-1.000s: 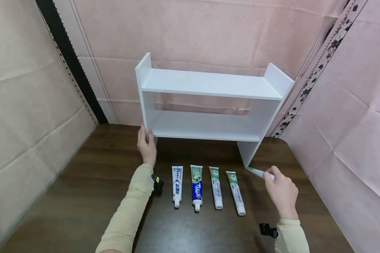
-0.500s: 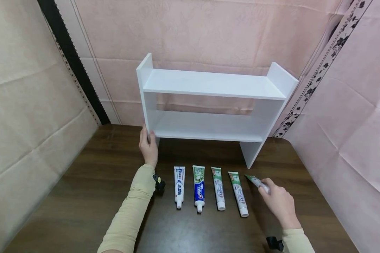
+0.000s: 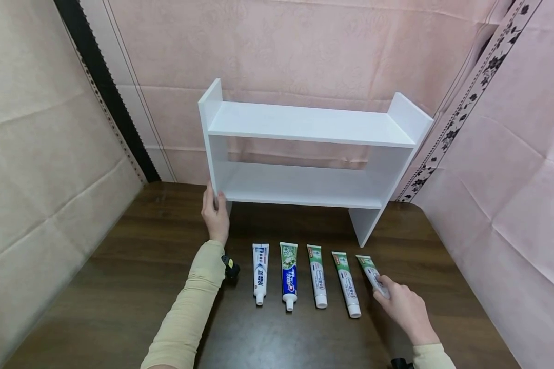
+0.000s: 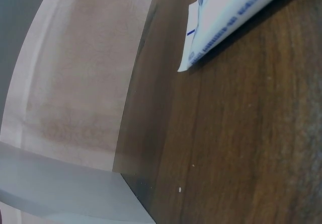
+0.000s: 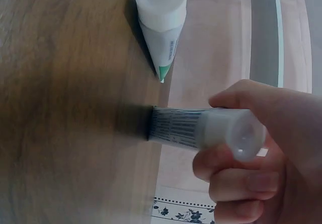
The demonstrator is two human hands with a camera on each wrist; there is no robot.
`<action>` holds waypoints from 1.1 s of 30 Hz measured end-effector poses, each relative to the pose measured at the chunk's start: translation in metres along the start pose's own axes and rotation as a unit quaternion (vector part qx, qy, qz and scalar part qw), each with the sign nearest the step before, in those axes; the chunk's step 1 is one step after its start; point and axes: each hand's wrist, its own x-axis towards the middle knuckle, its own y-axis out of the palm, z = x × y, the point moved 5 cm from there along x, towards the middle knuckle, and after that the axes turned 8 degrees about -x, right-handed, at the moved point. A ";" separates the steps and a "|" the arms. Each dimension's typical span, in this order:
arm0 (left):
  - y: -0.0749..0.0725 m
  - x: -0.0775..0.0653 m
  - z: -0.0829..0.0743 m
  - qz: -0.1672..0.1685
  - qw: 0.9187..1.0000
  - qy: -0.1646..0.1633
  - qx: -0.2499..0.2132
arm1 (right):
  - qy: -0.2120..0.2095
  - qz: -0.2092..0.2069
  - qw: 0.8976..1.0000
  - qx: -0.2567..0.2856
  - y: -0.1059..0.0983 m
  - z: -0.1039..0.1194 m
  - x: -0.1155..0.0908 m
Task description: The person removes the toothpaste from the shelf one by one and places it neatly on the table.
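Observation:
With thumb and fingers on either side of the edge, my left hand (image 3: 216, 215) grips the left side panel of a white two-tier shelf (image 3: 304, 184). My right hand (image 3: 405, 307) pinches a green-and-white toothpaste tube (image 3: 373, 277) near its cap end. In the right wrist view that tube (image 5: 176, 126) points its flat end down at the wooden surface, the cap between thumb and fingers. Left of it lies another green-and-white tube (image 3: 347, 284), then a similar tube (image 3: 317, 277), a blue-and-green tube (image 3: 289, 277) and a white-and-blue tube (image 3: 260, 274), side by side with caps toward me.
The shelf stands toward the back of a dark brown wooden table (image 3: 97, 297). Pale pink cloth (image 3: 304, 46) hangs behind it, with a cream cloth panel (image 3: 37, 154) on the left and a pink one (image 3: 517, 205) on the right.
My right hand has moved slightly left and toward me, turning the held tube from a slant to nearly in line with the others. The left hand stays on the shelf.

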 end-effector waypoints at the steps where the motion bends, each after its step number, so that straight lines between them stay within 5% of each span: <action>1: 0.000 0.000 0.000 0.002 1.000 0.001 0.000 | -0.001 0.004 1.000 -0.001 0.001 0.000 0.000; 10: 0.000 0.001 0.000 0.003 1.000 -0.010 -0.001 | -0.007 0.044 0.999 -0.011 0.009 -0.001 -0.002; 17: 0.002 -0.001 -0.034 0.009 1.000 -0.021 -0.006 | -0.021 0.059 0.998 -0.019 0.017 0.002 -0.002; 33: 0.002 0.001 -0.033 0.033 0.997 -0.066 -0.016 | -0.017 0.088 0.996 -0.018 0.018 0.000 0.001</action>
